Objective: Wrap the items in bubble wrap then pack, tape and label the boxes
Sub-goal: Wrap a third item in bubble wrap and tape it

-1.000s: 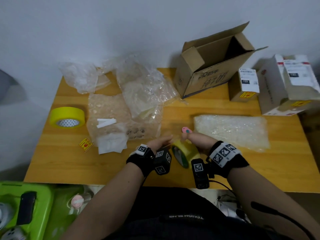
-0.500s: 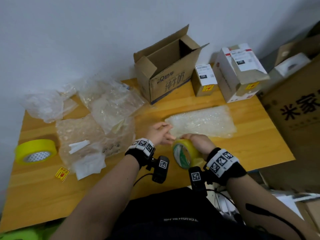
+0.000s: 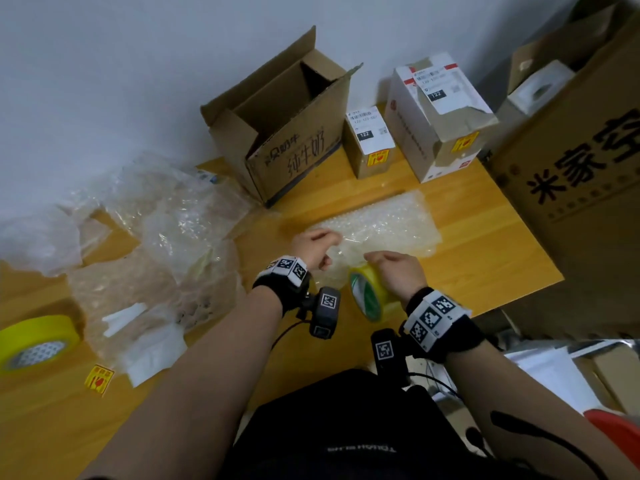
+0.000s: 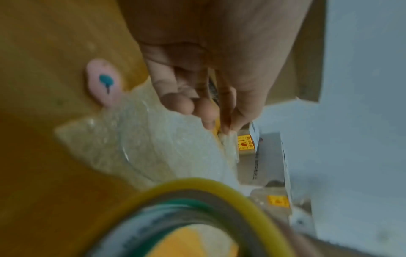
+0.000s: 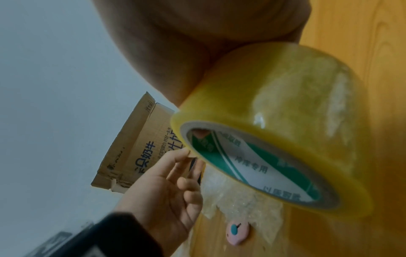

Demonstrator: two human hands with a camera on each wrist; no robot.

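**Desk:** What is seen at the left of the wooden table (image 3: pixel 485 271)?

**Caption:** A spare yellow tape roll (image 3: pixel 34 341) is laid flat near the left edge. A small yellow sticker (image 3: pixel 99 378) lies beside white paper scraps (image 3: pixel 152 351), and crumpled clear plastic bags (image 3: pixel 180 216) are heaped behind them.

**Desk:** And at the centre?

**Caption:** The left hand (image 3: pixel 313 245) is held over the near-left corner of the bubble-wrapped bundle (image 3: pixel 381 223), its fingertips (image 4: pixel 211 114) pinched together, apparently on a strip of clear tape; the wrist view is too blurred for that to be confirmed. A small pink cutter (image 5: pixel 236 233) is seen lying on the table, touching the bundle's near edge.

**Desk:** How is the bundle oriented?

**Caption:** It is laid flat, its long axis running left to right and angled slightly away at the right end, towards the taped boxes.

**Desk:** The right hand?

**Caption:** The right hand (image 3: pixel 398 271) is clamped around the yellow-tinted clear tape roll (image 3: pixel 370 296), which is held on edge at the bundle's near side, its green-and-white core facing left towards the other hand.

**Desk:** Behind, and further right?

**Caption:** An open cardboard box (image 3: pixel 287 133) is stood against the wall, its mouth tipped up and to the right. A small labelled box (image 3: pixel 370 143) and a larger white taped box (image 3: pixel 436 119) are set beside it. A large printed carton (image 3: pixel 581 174) is stood off the table's right edge.
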